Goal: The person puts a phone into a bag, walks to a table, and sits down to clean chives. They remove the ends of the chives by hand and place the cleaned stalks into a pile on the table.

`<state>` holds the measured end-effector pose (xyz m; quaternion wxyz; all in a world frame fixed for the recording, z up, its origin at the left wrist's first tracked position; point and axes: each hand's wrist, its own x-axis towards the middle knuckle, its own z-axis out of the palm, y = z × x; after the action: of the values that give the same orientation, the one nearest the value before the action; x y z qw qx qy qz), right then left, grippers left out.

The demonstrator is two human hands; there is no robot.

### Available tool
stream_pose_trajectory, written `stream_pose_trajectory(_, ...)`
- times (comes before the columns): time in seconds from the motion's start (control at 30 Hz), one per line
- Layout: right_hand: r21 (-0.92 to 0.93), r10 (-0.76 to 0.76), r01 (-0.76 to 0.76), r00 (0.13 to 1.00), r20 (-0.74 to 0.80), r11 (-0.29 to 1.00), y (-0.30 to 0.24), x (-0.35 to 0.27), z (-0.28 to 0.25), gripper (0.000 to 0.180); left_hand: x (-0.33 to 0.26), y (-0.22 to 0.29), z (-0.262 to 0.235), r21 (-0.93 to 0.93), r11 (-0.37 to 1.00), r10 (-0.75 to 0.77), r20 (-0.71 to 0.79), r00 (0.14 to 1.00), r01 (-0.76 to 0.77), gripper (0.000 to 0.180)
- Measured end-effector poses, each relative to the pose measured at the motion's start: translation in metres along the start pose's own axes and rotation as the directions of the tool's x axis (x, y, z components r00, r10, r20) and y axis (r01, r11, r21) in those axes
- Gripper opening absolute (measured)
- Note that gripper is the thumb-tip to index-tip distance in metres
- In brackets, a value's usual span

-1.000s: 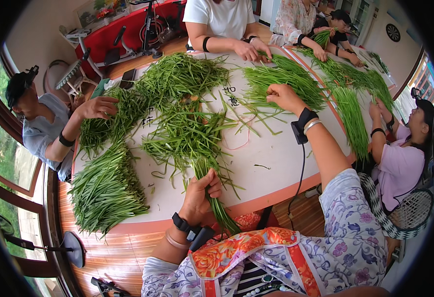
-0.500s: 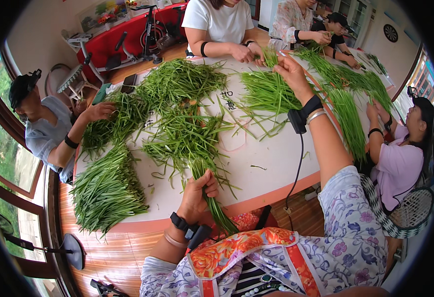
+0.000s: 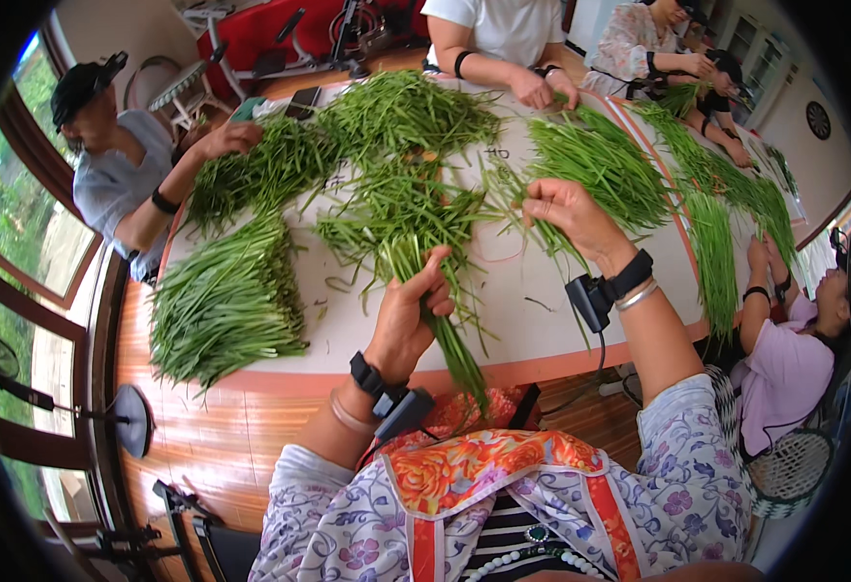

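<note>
The bunch of green stalks [image 3: 435,291] stands gripped in the left hand [image 3: 411,315], its cut ends hanging down over the near edge of the bench [image 3: 532,320] and its leafy tops fanning out over the white top. The left hand is clenched around the bunch low down. The right hand [image 3: 566,209] is raised just above the bench, its fingers pinched on a few loose stalks [image 3: 542,238] drawn from the sorted heap [image 3: 600,170] beyond it, though how many it holds is hard to tell at this angle. To gather well, it looks best to lay the new stalks parallel with the bunch, ends level, and keep the left grip firm but not crushing. A large neat pile [image 3: 226,301] lies to the left, and other people's hands work around the far side.
</note>
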<state>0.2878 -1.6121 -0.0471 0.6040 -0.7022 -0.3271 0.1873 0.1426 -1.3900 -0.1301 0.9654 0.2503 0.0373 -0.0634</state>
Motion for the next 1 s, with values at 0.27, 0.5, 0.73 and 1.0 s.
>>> stream_pose_trajectory(0.27,-0.040,0.022,-0.018,0.994,0.107,0.999,0.031,0.001,0.070,0.009,-0.003,0.003,-0.002,0.028,0.992,0.129,-0.120,0.984,-0.126,0.021)
stream_pose_trajectory(0.5,-0.122,0.038,-0.030,0.997,0.061,0.992,0.015,-0.005,0.109,0.011,-0.018,0.005,-0.008,0.037,0.985,0.170,-0.203,0.964,-0.166,0.014)
stream_pose_trajectory(0.73,-0.092,0.017,-0.018,1.000,-0.009,0.996,0.019,0.001,0.120,0.008,-0.026,0.019,-0.024,0.020,0.964,0.262,-0.209,0.942,-0.263,0.015)
stream_pose_trajectory(1.0,-0.106,0.000,0.001,1.000,0.012,0.994,0.013,0.009,0.150,0.007,-0.042,0.021,-0.012,0.193,0.926,0.355,-0.151,0.923,-0.324,0.013)
